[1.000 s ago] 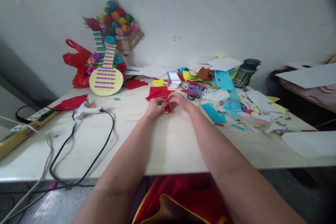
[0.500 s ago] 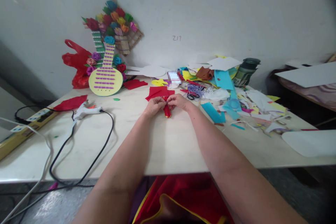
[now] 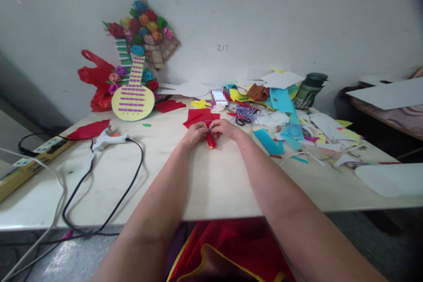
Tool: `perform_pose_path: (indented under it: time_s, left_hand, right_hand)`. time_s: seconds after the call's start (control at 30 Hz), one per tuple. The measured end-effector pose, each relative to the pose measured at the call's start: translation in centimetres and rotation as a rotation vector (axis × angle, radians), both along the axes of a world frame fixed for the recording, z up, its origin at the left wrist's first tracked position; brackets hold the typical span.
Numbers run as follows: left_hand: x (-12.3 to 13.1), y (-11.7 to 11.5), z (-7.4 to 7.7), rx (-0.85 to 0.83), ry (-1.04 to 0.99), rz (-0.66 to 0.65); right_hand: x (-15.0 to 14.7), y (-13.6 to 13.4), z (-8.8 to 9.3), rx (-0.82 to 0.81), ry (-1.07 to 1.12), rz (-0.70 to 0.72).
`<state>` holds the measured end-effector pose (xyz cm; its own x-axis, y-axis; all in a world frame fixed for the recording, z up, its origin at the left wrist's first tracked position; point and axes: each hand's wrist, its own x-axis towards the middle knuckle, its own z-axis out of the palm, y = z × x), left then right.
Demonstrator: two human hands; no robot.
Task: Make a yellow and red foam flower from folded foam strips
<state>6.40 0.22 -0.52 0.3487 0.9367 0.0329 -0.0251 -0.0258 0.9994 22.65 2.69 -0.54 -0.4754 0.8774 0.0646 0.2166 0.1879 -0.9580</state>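
Over the middle of the table, my left hand (image 3: 195,132) and my right hand (image 3: 225,129) meet with their fingertips closed. Pinched between them is a small red folded piece with yellow edging (image 3: 211,142), its lower end hanging out below the fingers. Whether it is paper or cloth I cannot tell, and its upper part is mostly hidden by the fingers. Just behind lie flat red sheets (image 3: 201,116). Dark-handled scissors (image 3: 243,121) and a tangle of purple cord (image 3: 247,113) rest to the right of my right hand.
At left, a white glue gun (image 3: 110,140) lies with its black cord looping across the table, near a power strip (image 3: 42,150). A yellow guitar-shaped craft (image 3: 133,105) leans at the back. Paper scraps (image 3: 325,130) and a dark green bottle (image 3: 309,91) occupy the right side.
The lower end of the red piece has turned slightly and looks wider below the fingers. Both hands stay in nearly the same place, still pinching it.
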Motion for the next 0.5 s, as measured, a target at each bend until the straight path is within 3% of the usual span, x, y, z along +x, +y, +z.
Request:
perform_pose_path:
  time_s: [0.5]
  left_hand:
    - [-0.39,0.41,-0.11,-0.051,0.024,-0.028]
  right_hand:
    - [-0.14,0.30,-0.56,-0.053,0.080,-0.027]
